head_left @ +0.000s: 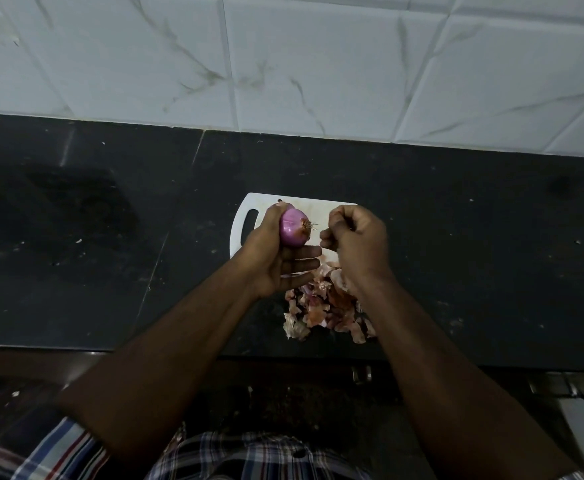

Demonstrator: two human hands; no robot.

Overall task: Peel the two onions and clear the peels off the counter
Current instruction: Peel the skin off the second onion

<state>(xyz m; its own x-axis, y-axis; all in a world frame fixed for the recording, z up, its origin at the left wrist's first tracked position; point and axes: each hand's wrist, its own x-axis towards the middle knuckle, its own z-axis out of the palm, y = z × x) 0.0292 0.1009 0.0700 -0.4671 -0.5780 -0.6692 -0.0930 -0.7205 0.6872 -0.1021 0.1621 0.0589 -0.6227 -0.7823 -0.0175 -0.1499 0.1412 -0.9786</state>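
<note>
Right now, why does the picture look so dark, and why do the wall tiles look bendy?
In the head view the light is dim, so the black counter swallows detail while the white cutting board and purple onion in the left hand stand out. The wide-angle lens curves the tile lines. The right hand and peels look slightly soft.
</note>
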